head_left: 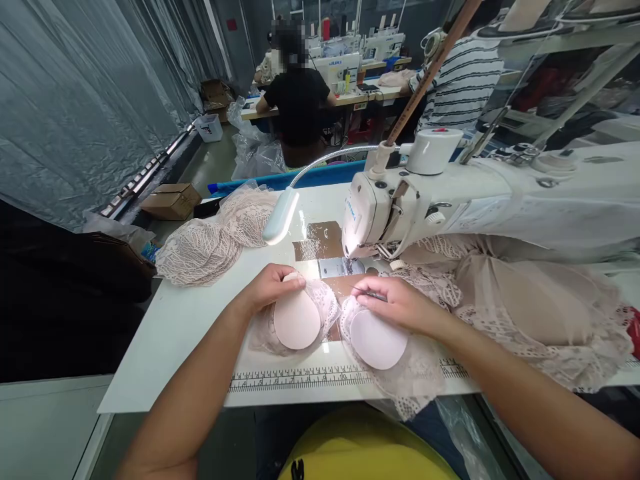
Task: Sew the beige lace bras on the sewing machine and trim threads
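Note:
My left hand (277, 285) pinches the upper edge of a pale pink bra cup (297, 320) with a lace border, thumb on top. My right hand (387, 300) is closed around a thin, pointed metal tool (373, 294), its tip directed left. Under those fingers, at the top of a second lace-edged piece, lies another smooth pale cup (379, 339). Sheer lace fabric (413, 373) trails from this cup over the table's front edge. Both cups rest on the table in front of the sewing machine (367, 207), and their lace edges meet between my hands.
A stack of lace cups (200, 250) sits at the left; more lace pieces (525, 300) are heaped at the right under the machine arm. A lamp (281, 217) hangs over the table. A printed ruler (300, 379) runs along the front edge. Other people sit at machines beyond.

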The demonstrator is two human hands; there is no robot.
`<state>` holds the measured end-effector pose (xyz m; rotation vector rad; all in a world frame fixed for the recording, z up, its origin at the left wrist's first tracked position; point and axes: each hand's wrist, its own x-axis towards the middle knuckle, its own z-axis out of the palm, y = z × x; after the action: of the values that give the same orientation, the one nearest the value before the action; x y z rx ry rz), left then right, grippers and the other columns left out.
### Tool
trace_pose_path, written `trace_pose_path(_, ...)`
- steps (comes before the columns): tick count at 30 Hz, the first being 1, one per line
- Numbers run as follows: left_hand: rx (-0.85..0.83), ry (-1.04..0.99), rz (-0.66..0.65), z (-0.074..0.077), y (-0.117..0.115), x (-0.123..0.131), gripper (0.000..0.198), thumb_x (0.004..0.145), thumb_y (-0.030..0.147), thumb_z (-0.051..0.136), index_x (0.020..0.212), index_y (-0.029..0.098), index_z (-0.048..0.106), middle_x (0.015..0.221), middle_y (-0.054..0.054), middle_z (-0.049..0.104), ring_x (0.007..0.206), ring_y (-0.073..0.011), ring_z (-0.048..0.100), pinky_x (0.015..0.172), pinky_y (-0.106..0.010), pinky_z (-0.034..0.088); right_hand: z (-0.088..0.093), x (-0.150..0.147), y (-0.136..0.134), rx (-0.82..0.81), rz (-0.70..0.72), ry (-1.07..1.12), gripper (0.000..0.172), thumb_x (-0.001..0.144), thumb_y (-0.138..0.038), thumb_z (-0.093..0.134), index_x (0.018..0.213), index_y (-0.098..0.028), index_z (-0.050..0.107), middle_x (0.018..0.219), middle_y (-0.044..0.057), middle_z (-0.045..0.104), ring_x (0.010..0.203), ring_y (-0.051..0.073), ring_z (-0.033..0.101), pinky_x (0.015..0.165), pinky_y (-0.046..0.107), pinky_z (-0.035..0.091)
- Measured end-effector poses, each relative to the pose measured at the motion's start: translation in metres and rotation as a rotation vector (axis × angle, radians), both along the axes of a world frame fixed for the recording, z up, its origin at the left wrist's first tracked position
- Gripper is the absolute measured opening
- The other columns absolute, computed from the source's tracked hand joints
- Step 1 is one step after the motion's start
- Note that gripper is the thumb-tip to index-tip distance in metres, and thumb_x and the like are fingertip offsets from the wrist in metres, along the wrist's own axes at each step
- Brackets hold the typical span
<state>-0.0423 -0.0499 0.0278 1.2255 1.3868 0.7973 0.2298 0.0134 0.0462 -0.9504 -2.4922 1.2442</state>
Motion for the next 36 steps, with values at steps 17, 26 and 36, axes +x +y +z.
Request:
trace_pose_path(17, -0.052, 0.0, -0.205, 0.015, -0.008, -0.008, 0.021, 0.074, 0.032, 0.069, 0.08, 0.013, 0.062, 0.073, 0.0, 0.054, 0.067, -0.0118, 0.051, 0.06, -0.021, 0.04, -0.023, -0.034, 0.001, -0.272, 0.085, 0.176, 0.021, 0.078, -0.038, 0.063, 0.08, -0.018, 0.059, 0.084, 0.003, 0.059, 0.077, 0.016, 0.055, 0.07, 0.029, 0.043)
trace_pose_path(26, 0.055, -0.022, -0.161, 0.013, -0.008, 0.022, 0.021, 0.074, 0.031, 0.068, 0.085, 0.015, 0.062, 0.073, 0.001, 0.051, 0.065, -0.0105, 0.045, 0.058, -0.02, 0.036, -0.017, -0.049, -0.009, -0.171, -0.04, 0.341, 0.026, 0.083, -0.033, 0.058, 0.064, -0.016, 0.054, 0.065, -0.002, 0.051, 0.063, 0.012, 0.048, 0.06, 0.025, 0.04)
trace_pose_path(36, -0.008, -0.075, -0.156, 0.014, -0.008, 0.029, 0.021, 0.079, 0.033, 0.063, 0.081, 0.012, 0.067, 0.069, -0.001, 0.055, 0.065, -0.0116, 0.048, 0.06, -0.022, 0.037, -0.022, -0.039, -0.008, -0.164, -0.055, 0.432, 0.03, 0.086, -0.035, 0.056, 0.11, -0.017, 0.061, 0.102, 0.007, 0.066, 0.093, 0.019, 0.061, 0.082, 0.033, 0.048)
